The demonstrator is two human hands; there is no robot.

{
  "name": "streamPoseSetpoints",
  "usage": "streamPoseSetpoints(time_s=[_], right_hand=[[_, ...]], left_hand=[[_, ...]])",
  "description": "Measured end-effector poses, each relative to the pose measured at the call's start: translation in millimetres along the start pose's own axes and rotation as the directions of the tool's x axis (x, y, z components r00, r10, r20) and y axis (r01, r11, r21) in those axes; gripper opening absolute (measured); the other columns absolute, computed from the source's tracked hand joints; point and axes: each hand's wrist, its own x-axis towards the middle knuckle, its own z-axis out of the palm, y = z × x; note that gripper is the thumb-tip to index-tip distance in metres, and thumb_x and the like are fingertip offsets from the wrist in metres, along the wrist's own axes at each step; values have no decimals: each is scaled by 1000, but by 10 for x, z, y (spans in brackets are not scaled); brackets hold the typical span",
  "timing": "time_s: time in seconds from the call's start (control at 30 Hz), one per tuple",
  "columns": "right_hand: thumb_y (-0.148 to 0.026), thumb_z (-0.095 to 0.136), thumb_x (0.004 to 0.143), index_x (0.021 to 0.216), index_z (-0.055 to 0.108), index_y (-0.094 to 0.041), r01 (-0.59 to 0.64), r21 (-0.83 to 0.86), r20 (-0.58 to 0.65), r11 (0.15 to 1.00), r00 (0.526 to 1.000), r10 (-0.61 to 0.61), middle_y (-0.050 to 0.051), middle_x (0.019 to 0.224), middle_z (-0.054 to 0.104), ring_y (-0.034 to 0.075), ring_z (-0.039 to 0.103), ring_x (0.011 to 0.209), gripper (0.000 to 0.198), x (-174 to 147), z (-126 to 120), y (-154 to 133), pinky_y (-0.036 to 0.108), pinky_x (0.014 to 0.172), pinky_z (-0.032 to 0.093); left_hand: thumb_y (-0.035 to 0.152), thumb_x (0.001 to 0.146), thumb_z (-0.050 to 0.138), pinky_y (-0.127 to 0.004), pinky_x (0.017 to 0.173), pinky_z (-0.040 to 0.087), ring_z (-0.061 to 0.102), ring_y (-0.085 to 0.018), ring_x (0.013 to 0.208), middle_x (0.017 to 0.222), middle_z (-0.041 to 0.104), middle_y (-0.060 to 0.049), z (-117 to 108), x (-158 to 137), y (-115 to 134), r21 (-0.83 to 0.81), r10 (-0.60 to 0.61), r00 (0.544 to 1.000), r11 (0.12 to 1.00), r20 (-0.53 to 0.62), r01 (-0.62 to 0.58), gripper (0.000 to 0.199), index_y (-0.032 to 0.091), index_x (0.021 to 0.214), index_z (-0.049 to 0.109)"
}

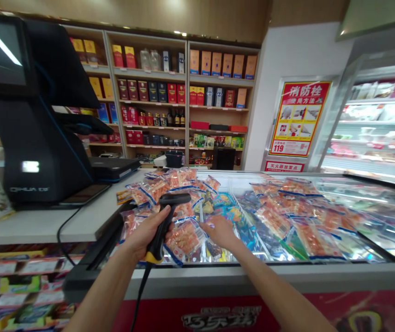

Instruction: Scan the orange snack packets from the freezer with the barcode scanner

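My left hand is wrapped around a black barcode scanner with a yellow base, its cord hanging down. Under the scanner's head lies a heap of clear snack packets with orange-pink contents and blue edges. My right hand reaches over the freezer top at the right side of that heap. Its thumb and fingers come together at the edge of a packet; whether they pinch it is too blurred to tell. A second spread of similar packets covers the freezer glass farther right.
The chest freezer has a grey rim and a red front, with goods visible under its glass. At left, a black checkout terminal stands on a white counter. Boxed bottles fill the back shelves; a lit display fridge stands right.
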Motion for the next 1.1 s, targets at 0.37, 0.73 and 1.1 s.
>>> streamPoseSetpoints(time_s=[0.37, 0.73, 1.1], right_hand=[[-40, 52, 65, 74, 55, -16, -189, 579, 58, 793, 980, 191, 2, 70, 59, 15, 52, 65, 27, 196, -99, 166, 25, 56, 37], [-37, 65, 52, 78, 58, -17, -446, 708, 266, 547, 886, 379, 2, 64, 60, 15, 54, 59, 34, 527, -480, 1112, 27, 54, 40], [-45, 49, 68, 115, 43, -10, -172, 124, -324, 977, 924, 204, 16, 117, 46, 27, 35, 114, 58, 410, -20, 939, 38, 91, 30]], left_hand=[[46, 67, 54, -17, 37, 34, 45, -7, 38, 49, 51, 2, 77, 16, -68, 22, -14, 1000, 1000, 13, 14, 32, 15, 74, 49], [49, 67, 52, -17, 37, 33, 45, -6, 37, 49, 51, 3, 316, 93, -141, 60, -50, 993, 997, 110, 44, 34, 16, 70, 48], [48, 67, 54, -17, 38, 33, 45, -6, 38, 51, 52, 2, 435, 146, -127, 72, -61, 988, 996, 139, 51, 33, 16, 68, 48]])
